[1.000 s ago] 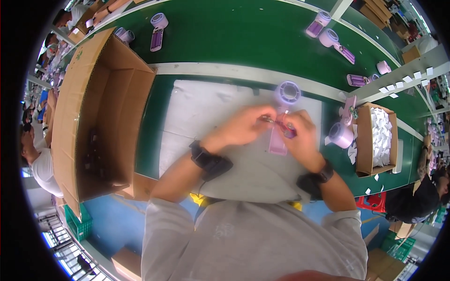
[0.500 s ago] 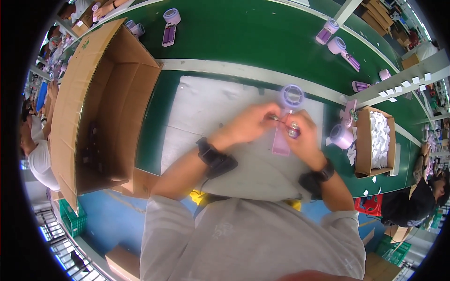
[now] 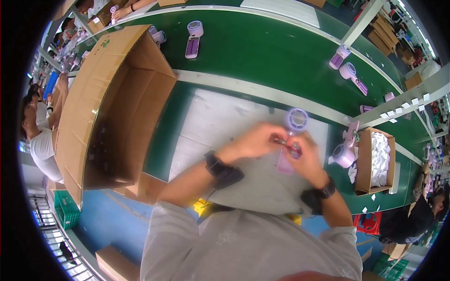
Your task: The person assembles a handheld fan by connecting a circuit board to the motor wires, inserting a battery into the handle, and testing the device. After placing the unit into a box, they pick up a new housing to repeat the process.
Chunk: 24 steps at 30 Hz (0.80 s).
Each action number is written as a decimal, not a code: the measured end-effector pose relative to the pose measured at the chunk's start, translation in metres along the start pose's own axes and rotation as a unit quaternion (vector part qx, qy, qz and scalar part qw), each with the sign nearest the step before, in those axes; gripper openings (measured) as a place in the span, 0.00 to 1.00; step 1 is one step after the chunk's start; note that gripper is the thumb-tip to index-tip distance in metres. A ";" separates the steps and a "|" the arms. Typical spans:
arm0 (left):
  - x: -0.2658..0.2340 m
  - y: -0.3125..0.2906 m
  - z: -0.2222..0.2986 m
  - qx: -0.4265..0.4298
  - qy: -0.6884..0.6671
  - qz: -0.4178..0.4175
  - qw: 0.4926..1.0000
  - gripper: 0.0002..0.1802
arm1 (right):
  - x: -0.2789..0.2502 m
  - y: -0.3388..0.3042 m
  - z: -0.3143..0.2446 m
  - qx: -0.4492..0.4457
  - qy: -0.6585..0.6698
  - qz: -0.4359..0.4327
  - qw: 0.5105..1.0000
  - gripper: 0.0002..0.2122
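Note:
A lilac handheld fan lies on the white sheet, its round head [image 3: 297, 119] away from me and its pink-lilac handle [image 3: 285, 165] toward me. Over the handle, my left hand [image 3: 262, 139] pinches a small dark-and-silver part [image 3: 279, 140], slightly blurred. Close beside it, my right hand [image 3: 305, 154] is closed around a shiny, rounded, silvery part [image 3: 295, 150]. Thin reddish wire seems to run between the two parts. Fingers hide much of both parts and the middle of the fan.
A large open cardboard box [image 3: 105, 112] stands at the left. On the right, another fan [image 3: 344, 153] lies beside a small box [image 3: 362, 161] of white paper pieces. More fans [image 3: 192, 41] rest on the green bench [image 3: 262, 47] beyond a pale rail [image 3: 262, 92].
The whole view has shifted, so the bench and my hands sit lower in the picture. Both hands keep their hold over the fan, with the fingertips slightly closer together.

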State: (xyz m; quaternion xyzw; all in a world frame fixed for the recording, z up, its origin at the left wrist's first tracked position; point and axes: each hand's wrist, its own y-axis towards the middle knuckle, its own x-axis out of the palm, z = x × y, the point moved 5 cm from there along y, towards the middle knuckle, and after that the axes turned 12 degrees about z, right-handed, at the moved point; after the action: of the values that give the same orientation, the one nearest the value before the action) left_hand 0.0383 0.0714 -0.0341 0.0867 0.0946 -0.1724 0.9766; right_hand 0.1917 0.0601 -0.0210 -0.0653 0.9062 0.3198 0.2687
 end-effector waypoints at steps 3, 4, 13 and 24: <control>0.001 0.000 -0.001 0.028 0.010 0.013 0.999 0.11 | -0.001 0.001 -0.003 -0.007 0.008 0.001 1.000 0.14; -0.001 0.001 -0.002 0.043 0.017 0.017 0.999 0.11 | 0.000 0.003 -0.003 -0.011 0.013 0.005 1.000 0.14; -0.002 -0.002 -0.010 0.117 0.099 0.078 0.985 0.09 | 0.004 0.000 -0.001 -0.007 0.000 -0.010 1.000 0.14; 0.003 -0.009 0.016 0.083 0.036 0.017 0.996 0.12 | -0.004 -0.002 -0.008 -0.030 0.015 -0.034 0.999 0.15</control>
State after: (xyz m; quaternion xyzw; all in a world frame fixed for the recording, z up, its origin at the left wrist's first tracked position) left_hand 0.0401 0.0588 -0.0206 0.1752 0.1131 -0.1595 0.9649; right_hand 0.1917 0.0531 -0.0146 -0.1087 0.8976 0.3361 0.2639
